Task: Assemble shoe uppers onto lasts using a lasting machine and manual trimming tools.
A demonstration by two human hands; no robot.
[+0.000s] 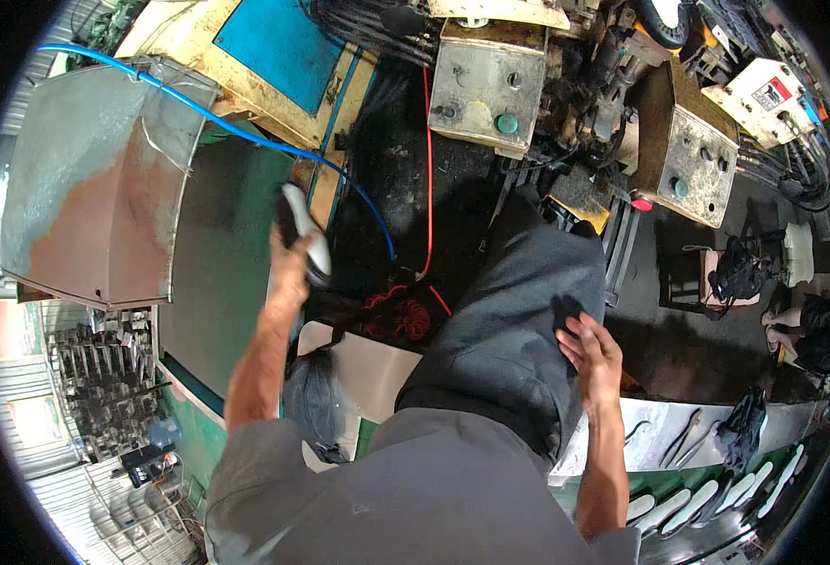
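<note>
A black-and-white shoe [304, 218] is grasped by the left hand [288, 270] near the blue hose [245, 135] — the right hand [596, 356], fingers loosely parted, is held by the dark trouser leg [514, 306].

left grip [289, 268] around a black-and-white shoe [315, 247], right grip [596, 356] loosely spread by dark trousers [500, 330], control boxes [481, 80] far, blue hose [292, 149] far left, grey-brown housing [85, 207] left, white soles [693, 506] near right

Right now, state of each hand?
Left hand: closed, holding a black-and-white shoe.
Right hand: open, fingers loosely bent, nothing visible in it.
</note>
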